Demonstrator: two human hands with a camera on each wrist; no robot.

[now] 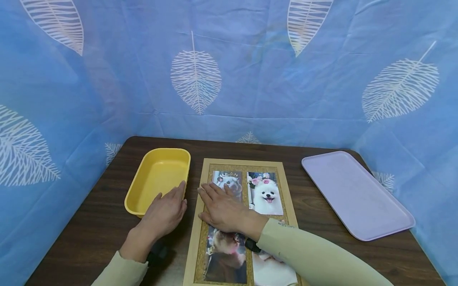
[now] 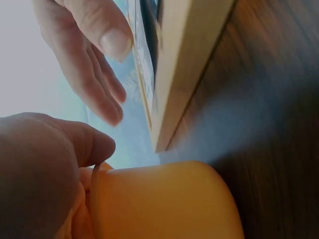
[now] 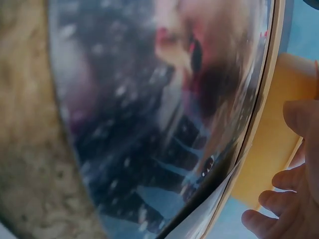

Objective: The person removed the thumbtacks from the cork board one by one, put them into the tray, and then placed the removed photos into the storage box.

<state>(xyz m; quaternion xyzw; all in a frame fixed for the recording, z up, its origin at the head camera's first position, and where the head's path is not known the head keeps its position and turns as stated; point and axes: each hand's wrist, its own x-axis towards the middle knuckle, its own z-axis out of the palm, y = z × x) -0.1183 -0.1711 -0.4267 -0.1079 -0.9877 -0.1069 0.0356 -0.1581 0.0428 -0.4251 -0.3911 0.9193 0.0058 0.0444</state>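
My left hand (image 1: 162, 214) is at the right side of a yellow plastic tub (image 1: 157, 174). In the left wrist view its thumb (image 2: 94, 142) lies on the near side of the tub's rim, with the fingers across on the inner side. My right hand (image 1: 227, 208) is spread over the upper left of a wood-framed cork board (image 1: 245, 163), its fingertips reaching the left frame strip. Whether it presses the board or hovers just above is hard to tell. It partly covers a photo of a small crowned animal (image 1: 232, 178). A white dog photo (image 1: 266, 194) sits beside it.
Lower on the board are a brown animal photo (image 1: 225, 254) and another photo (image 1: 273, 272) mostly under the right sleeve. A pale purple tray (image 1: 358, 194) lies at the right of the dark wood table (image 1: 89, 234). Blue leaf-patterned cloth (image 1: 250, 79) hangs behind.
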